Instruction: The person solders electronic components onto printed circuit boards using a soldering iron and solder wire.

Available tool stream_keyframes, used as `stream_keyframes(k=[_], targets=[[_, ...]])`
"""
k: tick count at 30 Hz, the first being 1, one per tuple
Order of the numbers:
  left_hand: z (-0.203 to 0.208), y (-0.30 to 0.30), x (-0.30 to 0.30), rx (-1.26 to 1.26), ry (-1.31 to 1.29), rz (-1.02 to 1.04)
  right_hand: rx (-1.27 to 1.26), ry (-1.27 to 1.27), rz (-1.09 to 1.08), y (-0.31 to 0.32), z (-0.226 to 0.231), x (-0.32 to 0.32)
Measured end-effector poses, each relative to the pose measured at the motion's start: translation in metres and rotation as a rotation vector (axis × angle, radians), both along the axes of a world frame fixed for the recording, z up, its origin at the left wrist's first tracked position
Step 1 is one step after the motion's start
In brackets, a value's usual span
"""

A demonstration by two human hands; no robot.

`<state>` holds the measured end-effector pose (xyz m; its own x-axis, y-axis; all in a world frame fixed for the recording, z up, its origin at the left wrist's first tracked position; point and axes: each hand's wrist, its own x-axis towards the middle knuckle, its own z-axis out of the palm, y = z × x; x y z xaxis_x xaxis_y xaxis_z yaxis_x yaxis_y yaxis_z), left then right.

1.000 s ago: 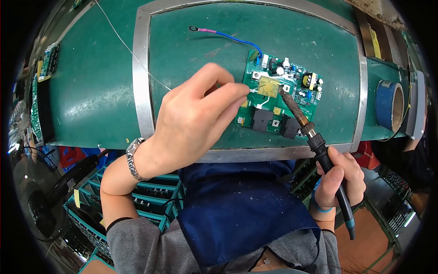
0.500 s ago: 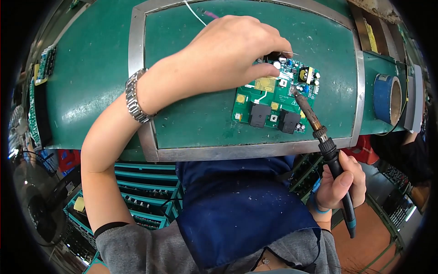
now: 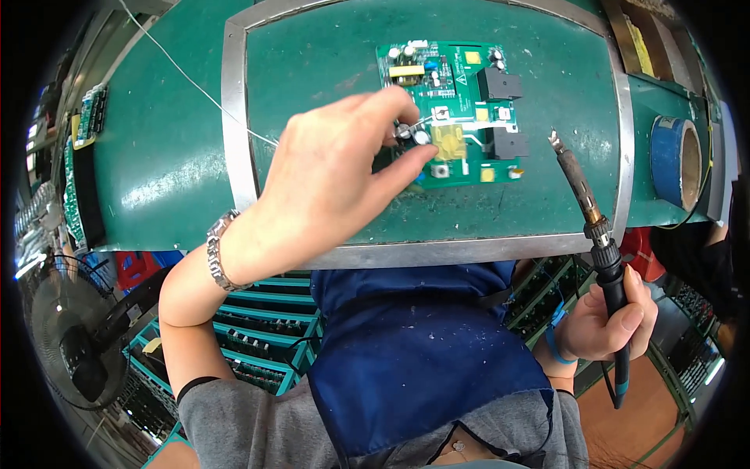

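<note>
- Green counter [image 3: 484,215] is spreading out beneath the circuit board [image 3: 461,100], and a metal frame [image 3: 437,254] is bordering it on the board's left, right and near sides.
- The circuit board is lying just right of the left hand [image 3: 328,160] and partly beyond its fingers; the outline is looking nearly square, so no long axis is standing out.
- The left hand, the nearer one, is reaching over the board's near left part. Its thumb and forefinger are standing apart, small components showing between them; blur and hidden fingers mean I cannot tell whether it is gripping the edge.
- The right hand [image 3: 613,324] is sitting farther off, right of the board and nearer the person, its fingers wrapping around a soldering iron [image 3: 598,230]. The iron's tip is pointing away from the person, right of the board and not touching it.
- A thin pale wire [image 3: 199,86] is running from far left of the board to the left hand, which is hiding where it goes.
- Two black blocks [image 3: 500,84] are occupying the board's right side.
- A blue tape roll [image 3: 668,164] is standing well right of the board, outside the frame.
</note>
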<state>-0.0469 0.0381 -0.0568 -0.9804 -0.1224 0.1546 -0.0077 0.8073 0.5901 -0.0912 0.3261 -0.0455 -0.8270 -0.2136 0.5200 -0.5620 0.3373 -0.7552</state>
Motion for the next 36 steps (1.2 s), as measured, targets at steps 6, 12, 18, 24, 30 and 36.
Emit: stream_keyframes(k=[6, 12, 18, 24, 30, 36], targets=[[0.010, 0.013, 0.006, 0.174, -0.056, -0.023, 0.057, 0.020, 0.069, -0.008, 0.006, -0.007], [0.013, 0.015, 0.015, 0.059, 0.022, 0.014, 0.016, -0.093, 0.288, -0.001, 0.000, -0.032], [0.006, 0.011, 0.012, -0.016, 0.089, -0.067, 0.066, -0.176, 0.317, -0.013, -0.004, -0.032], [-0.002, 0.009, 0.008, -0.033, 0.098, -0.084, 0.149, -0.176, 0.340, -0.023, -0.009, -0.029], [-0.005, 0.009, 0.004, -0.066, 0.099, -0.104, 0.176, -0.118, 0.370, -0.028, -0.014, -0.025], [0.001, 0.005, 0.004, 0.000, 0.093, -0.070, 0.206, -0.052, 0.434, -0.029, -0.012, -0.020]])
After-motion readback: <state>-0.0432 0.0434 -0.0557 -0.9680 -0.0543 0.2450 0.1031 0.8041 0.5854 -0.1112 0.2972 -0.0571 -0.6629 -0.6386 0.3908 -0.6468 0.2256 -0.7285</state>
